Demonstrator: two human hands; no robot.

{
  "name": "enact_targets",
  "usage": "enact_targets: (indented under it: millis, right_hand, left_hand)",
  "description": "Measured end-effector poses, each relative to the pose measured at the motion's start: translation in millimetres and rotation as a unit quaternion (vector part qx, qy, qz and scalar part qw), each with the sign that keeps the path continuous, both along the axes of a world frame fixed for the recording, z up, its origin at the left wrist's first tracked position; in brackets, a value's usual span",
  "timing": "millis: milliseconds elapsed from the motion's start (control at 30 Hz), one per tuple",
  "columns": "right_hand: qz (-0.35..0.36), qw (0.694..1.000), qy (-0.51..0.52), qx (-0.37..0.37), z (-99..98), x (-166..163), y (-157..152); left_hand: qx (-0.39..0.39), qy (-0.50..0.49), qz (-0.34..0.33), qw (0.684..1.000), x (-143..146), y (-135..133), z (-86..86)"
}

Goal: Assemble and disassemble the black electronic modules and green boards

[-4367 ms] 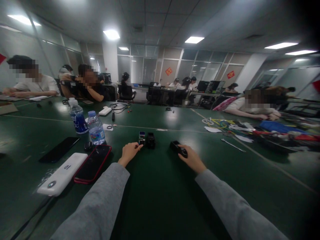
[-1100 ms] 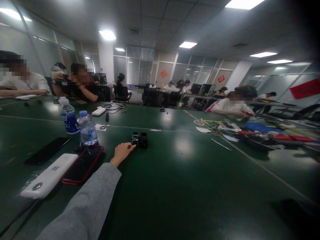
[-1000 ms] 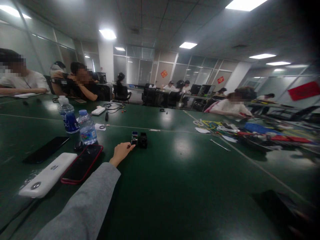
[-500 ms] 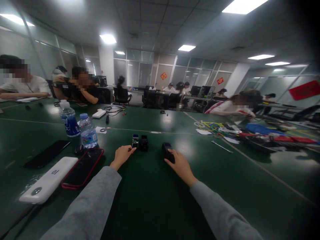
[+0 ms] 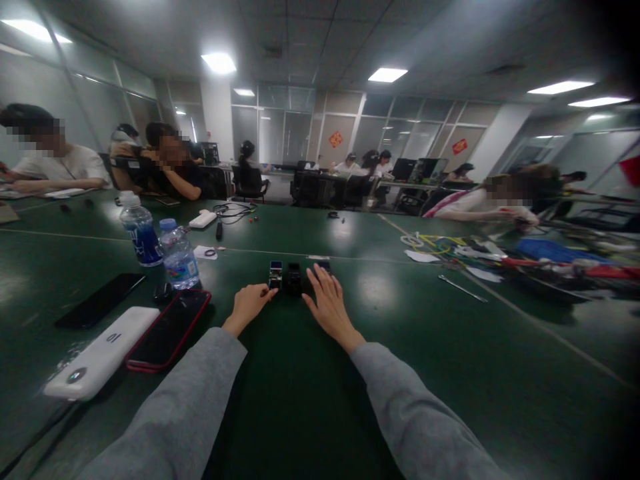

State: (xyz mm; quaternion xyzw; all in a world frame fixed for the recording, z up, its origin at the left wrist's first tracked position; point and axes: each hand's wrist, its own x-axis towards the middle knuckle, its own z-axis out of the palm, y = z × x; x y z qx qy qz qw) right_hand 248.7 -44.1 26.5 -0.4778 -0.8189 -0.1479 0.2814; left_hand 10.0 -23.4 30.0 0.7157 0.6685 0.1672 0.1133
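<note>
A small upright device with a screen and exposed electronics (image 5: 275,273) stands in front of me. My left hand (image 5: 248,307) has its fingers curled together, thumb and fingertip at the device's lower left edge. Close on its right is a black box-like device (image 5: 294,277). My right hand (image 5: 330,307) hovers or rests just right of that, palm down with fingers spread. Beyond its fingertips another dark device (image 5: 324,265) shows in part, the rest hidden by the hand.
On the left lie a white power bank (image 5: 103,353), a red-edged phone (image 5: 170,330) and a black phone (image 5: 101,300), with two water bottles (image 5: 179,257) behind. A wrench (image 5: 463,288) and tangled cables (image 5: 450,250) lie right. People sit around the table's far side.
My right hand has let go of the dark device, which now sits beside the other two, and its fingers have spread. My left hand stays by the screen device. The view has shifted slightly.
</note>
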Motion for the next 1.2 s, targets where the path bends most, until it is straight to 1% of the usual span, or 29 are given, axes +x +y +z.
enact_targets:
  millis: [67, 100, 167, 367, 633, 800, 1033, 1200]
  right_hand:
    - [0.068, 0.997, -0.031, -0.037, 0.7, -10.9, -4.3]
    - [0.090, 0.994, -0.041, -0.056, 0.1, -14.6, -5.3]
    - [0.108, 0.990, -0.041, -0.085, -1.9, -17.9, -5.5]
    - [0.106, 0.990, -0.004, -0.097, -4.1, -13.5, -3.0]
    - [0.110, 0.989, 0.005, -0.096, -0.5, -14.7, -6.0]
    - [0.105, 0.990, 0.016, -0.094, -1.3, -13.6, -5.5]
    - [0.088, 0.992, 0.033, -0.083, -1.4, -13.4, -6.4]
    - [0.071, 0.995, 0.027, -0.068, -2.2, -12.6, -7.7]
  left_hand:
    - [0.004, 0.009, 0.003, 1.000, 0.1, 0.8, -1.6]
    - [0.005, 0.009, 0.002, 1.000, 0.0, 1.1, -2.1]
    - [0.006, 0.006, -0.003, 1.000, -0.4, 1.4, -2.7]
    - [0.011, 0.009, -0.003, 1.000, -0.8, 3.0, -3.7]
    - [-0.004, 0.003, 0.009, 1.000, 1.4, 2.4, -1.3]
    - [0.003, 0.006, 0.006, 1.000, 1.2, 3.0, -2.0]
    - [-0.007, 0.011, 0.004, 1.000, 1.2, 2.3, -0.8]
    - [-0.004, 0.006, 0.000, 1.000, 1.5, 1.5, -0.1]
